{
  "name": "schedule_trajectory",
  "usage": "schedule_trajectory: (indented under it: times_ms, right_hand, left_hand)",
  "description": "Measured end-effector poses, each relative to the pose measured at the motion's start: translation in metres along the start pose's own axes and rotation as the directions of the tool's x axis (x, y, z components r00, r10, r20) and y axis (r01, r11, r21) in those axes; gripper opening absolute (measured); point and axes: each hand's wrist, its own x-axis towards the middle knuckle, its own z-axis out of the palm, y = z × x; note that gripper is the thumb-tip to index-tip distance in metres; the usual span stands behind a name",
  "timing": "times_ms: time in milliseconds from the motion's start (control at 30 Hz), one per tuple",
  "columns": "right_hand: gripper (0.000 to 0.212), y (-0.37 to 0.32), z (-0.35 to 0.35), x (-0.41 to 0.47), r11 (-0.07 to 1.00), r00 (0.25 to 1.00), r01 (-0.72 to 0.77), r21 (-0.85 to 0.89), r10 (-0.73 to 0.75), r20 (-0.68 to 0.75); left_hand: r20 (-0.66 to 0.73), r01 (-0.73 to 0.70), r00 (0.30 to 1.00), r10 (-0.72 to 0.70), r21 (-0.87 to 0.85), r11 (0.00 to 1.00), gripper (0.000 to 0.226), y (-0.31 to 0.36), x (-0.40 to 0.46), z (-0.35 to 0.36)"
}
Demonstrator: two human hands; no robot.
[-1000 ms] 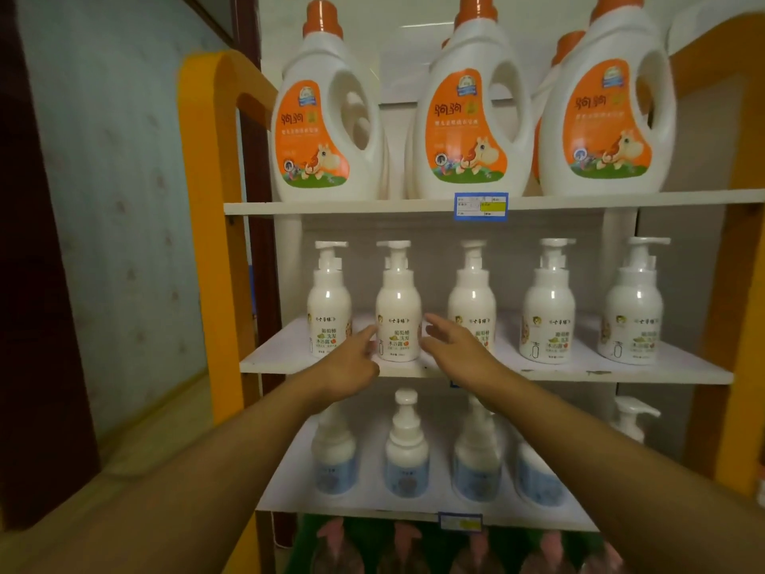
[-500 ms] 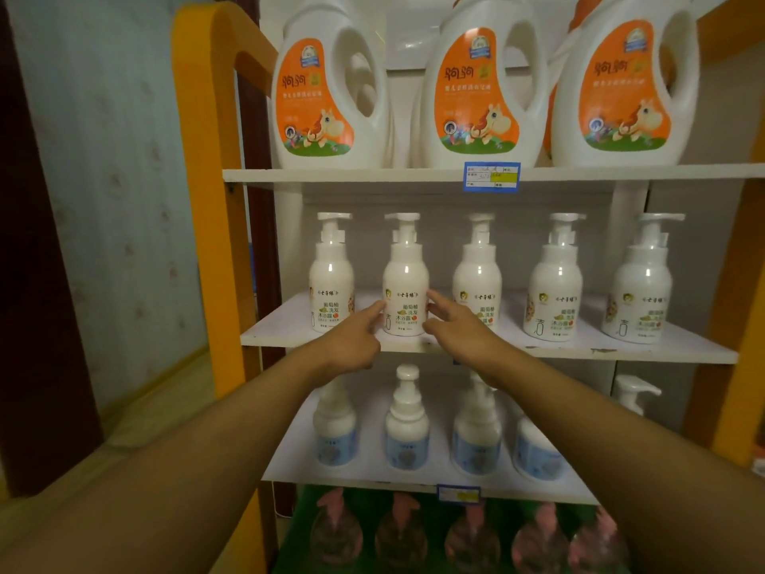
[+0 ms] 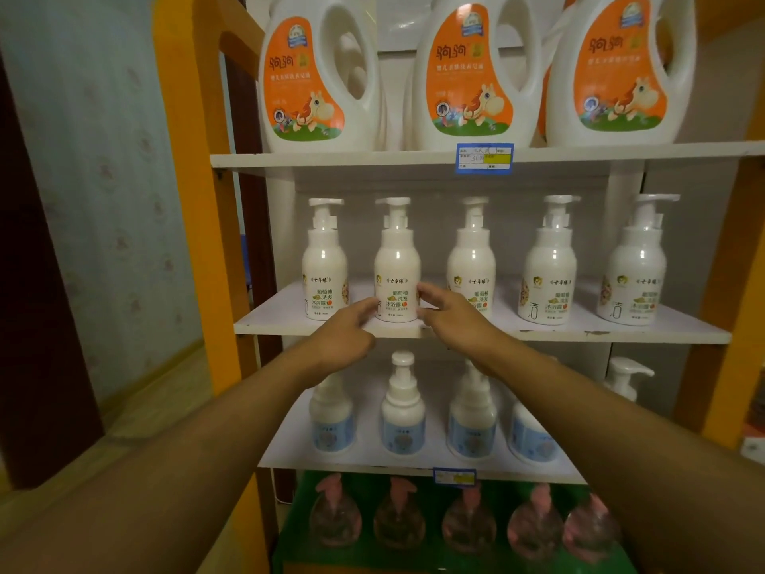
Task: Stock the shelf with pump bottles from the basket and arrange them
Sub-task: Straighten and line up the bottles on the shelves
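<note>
Middle shelf point(image 3: 538, 331): five white pump bottles in a row, upright, gaps between. Second pump bottle point(image 3: 396, 263) from the left stands near the front edge, label forward. Left hand point(image 3: 345, 331) at its lower left side, right hand point(image 3: 453, 314) at its lower right; fingertips of both touch the base, fingers loosely extended, not wrapped round. Neighbouring bottle point(image 3: 325, 263) just left, another point(image 3: 472, 258) partly behind the right hand. Large orange-labelled jugs point(image 3: 467, 72) on the shelf above; blue-labelled bottles point(image 3: 403, 412) below the forearms. Basket out of view.
</note>
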Motion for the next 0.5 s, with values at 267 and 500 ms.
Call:
schedule_trajectory:
  times_ms: [267, 500]
  right_hand:
    - [0.041, 0.003, 0.001, -0.002, 1.000, 1.000, 0.030, 0.004, -0.030, -0.009]
    - [0.047, -0.003, 0.004, -0.018, 0.998, 0.993, 0.068, -0.004, -0.068, -0.100]
  left_hand:
    - [-0.013, -0.023, 1.000, 0.022, -0.080, 0.997, 0.072, -0.007, -0.001, 0.001]
    - [-0.204, -0.080, 0.975, 0.085, 0.030, 0.996, 0.059, -0.009, -0.013, 0.010]
